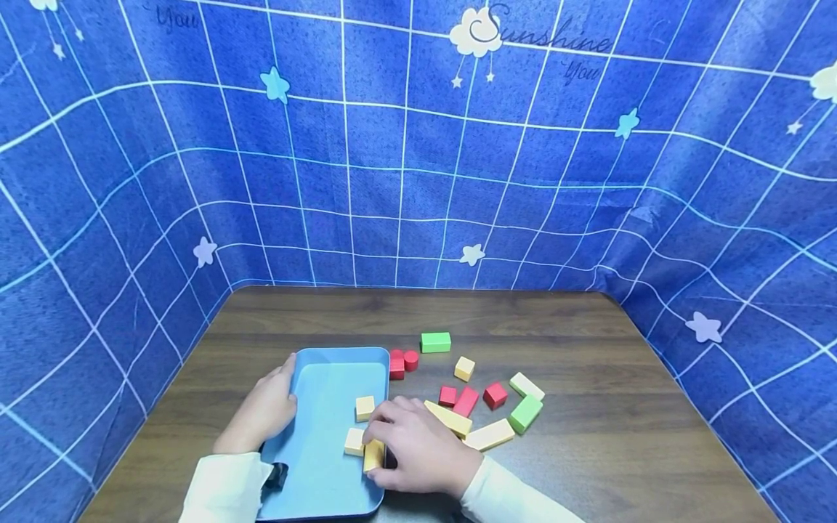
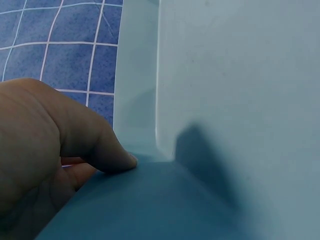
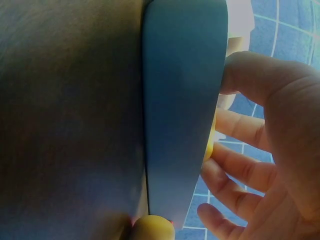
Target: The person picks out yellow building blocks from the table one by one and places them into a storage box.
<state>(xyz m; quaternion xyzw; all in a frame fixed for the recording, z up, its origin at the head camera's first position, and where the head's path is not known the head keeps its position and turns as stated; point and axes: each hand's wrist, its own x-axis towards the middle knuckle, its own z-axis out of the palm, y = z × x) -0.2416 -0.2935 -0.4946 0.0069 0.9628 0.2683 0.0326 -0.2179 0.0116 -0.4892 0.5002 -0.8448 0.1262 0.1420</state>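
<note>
A blue tray (image 1: 317,421) lies on the table's left half. My left hand (image 1: 261,407) grips its left rim; in the left wrist view the thumb (image 2: 117,152) presses inside the wall with fingers outside it. Over the tray's right edge, my right hand (image 1: 425,450) holds a yellow block (image 1: 374,456) between thumb and fingers, inside the right wall. Two pale yellow cubes sit close by in the tray, one cube (image 1: 365,408) farther back and the other cube (image 1: 354,442) beside the held block. From the right wrist, the tray wall (image 3: 182,110) hides most of that block.
Right of the tray lie loose blocks: a green block (image 1: 435,343), a yellow cube (image 1: 465,368), several red pieces including a cube (image 1: 495,396), long yellow blocks (image 1: 489,435) and another green block (image 1: 526,414). A blue patterned curtain (image 1: 405,160) surrounds the wooden table (image 1: 588,465).
</note>
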